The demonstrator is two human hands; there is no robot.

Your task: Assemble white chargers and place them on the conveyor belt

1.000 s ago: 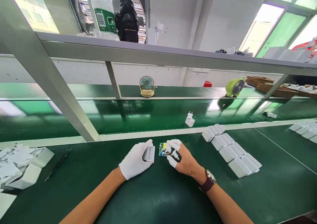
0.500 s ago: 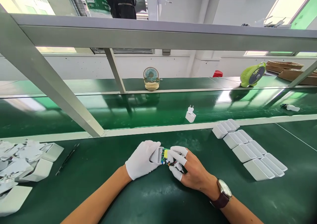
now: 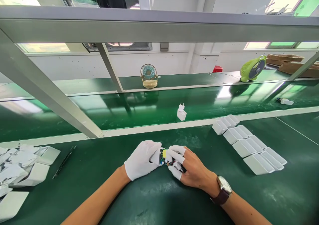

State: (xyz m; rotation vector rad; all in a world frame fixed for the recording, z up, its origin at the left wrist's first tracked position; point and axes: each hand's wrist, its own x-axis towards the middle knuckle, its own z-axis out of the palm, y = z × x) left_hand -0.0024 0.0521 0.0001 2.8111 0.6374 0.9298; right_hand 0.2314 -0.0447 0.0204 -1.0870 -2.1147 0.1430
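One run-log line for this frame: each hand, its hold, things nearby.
left hand: holds white casing | right hand: holds circuit board at casing's open end | nearby: rows of white shells, thin dark tool

A beige fan point(image 3: 149, 74) stands beyond the hands point(image 3: 141, 160) point(image 3: 191, 168), a lime-green fan point(image 3: 249, 69) farther right. A red object point(image 3: 217, 69) sits between the fans.

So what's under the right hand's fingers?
Part of the circuit board: its left portion shows, with a yellow component; the fingers of the right hand hide its right end.
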